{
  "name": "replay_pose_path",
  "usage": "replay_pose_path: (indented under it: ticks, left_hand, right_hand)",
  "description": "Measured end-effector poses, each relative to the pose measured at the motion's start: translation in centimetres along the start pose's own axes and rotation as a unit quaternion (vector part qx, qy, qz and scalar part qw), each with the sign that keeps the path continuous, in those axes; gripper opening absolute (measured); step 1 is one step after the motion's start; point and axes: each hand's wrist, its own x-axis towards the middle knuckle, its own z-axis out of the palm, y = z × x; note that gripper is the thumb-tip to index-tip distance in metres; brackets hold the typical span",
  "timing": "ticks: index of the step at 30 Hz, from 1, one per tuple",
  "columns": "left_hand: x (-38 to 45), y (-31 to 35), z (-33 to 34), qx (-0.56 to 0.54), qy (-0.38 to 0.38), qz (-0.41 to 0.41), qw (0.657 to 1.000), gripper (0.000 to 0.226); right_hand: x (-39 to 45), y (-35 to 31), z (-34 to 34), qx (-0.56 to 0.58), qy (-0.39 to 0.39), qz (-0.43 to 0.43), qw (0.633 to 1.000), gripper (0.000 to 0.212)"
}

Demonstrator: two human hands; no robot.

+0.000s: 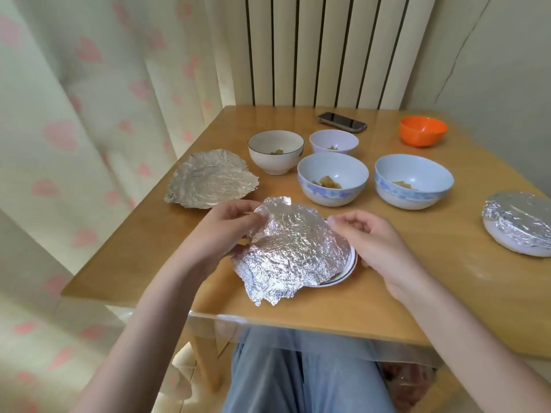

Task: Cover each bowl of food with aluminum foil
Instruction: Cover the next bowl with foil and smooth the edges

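Note:
A crumpled foil sheet lies loosely over a white bowl with a dark rim line near the table's front edge. My left hand pinches the foil's far left edge. My right hand hovers at the bowl's right side, its fingers curled by the foil's far edge, and whether they touch it I cannot tell. Behind stand uncovered bowls with food: a white one, a small pale one and two blue-patterned ones. A foil-covered bowl sits at the right.
A spare stack of crumpled foil lies at the table's left edge. An orange bowl and a phone sit at the back. The wooden table is hemmed by a curtain on the left and a radiator behind.

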Motion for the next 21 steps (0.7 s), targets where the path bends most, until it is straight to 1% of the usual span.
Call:
replay_pose_path:
  ticks: [2, 4, 7, 9, 13, 14, 16, 17, 18, 19, 21]
  left_hand:
    - [0.0, 0.1, -0.2, -0.014, -0.009, -0.003, 1.0, 0.015]
    - [0.0, 0.5, -0.3, -0.014, -0.026, 0.013, 0.999, 0.018]
    - [0.3, 0.8, -0.6, -0.037, -0.035, 0.024, 0.998, 0.025]
    - [0.4, 1.0, -0.7, -0.057, -0.024, 0.026, 0.998, 0.022]
    - [0.6, 0.9, -0.8, -0.041, -0.021, 0.025, 0.999, 0.012]
    - [0.8, 0.6, -0.9, -0.029, -0.022, 0.025, 0.999, 0.026]
    - [1.1, 0.2, -0.9, -0.001, -0.023, 0.025, 0.999, 0.061]
    - [1.2, 0.0, -0.8, 0.012, -0.014, 0.023, 1.0, 0.072]
    - [1.2, -0.1, -0.8, 0.017, -0.001, 0.023, 1.0, 0.077]
    - [1.1, -0.1, -0.6, 0.017, 0.017, 0.018, 1.0, 0.077]
    - [0.9, 0.0, -0.3, 0.032, 0.038, 0.018, 0.999, 0.069]
  right_hand:
    - [0.4, -0.1, 0.1, 0.003, -0.015, 0.005, 1.0, 0.022]
    - [0.6, -0.2, 0.1, 0.008, -0.047, -0.001, 0.999, 0.024]
    - [0.7, -0.7, -0.2, 0.006, -0.053, -0.018, 0.998, 0.021]
    - [0.7, -1.0, -0.6, 0.007, -0.048, -0.036, 0.998, 0.014]
    - [1.0, -1.3, -0.6, 0.014, -0.028, -0.069, 0.997, 0.011]
    - [1.1, -1.2, -0.5, 0.003, -0.009, -0.08, 0.997, 0.011]
    - [1.2, -0.7, -0.3, -0.05, 0.042, -0.114, 0.991, 0.015]
    - [1.2, -0.4, -0.3, -0.08, 0.065, -0.132, 0.986, 0.016]
    - [1.2, -0.2, -0.3, -0.108, 0.083, -0.15, 0.979, 0.017]
    - [1.2, 0.0, -0.3, -0.137, 0.098, -0.165, 0.972, 0.017]
    - [0.9, 0.2, -0.2, -0.196, 0.116, -0.19, 0.955, 0.016]
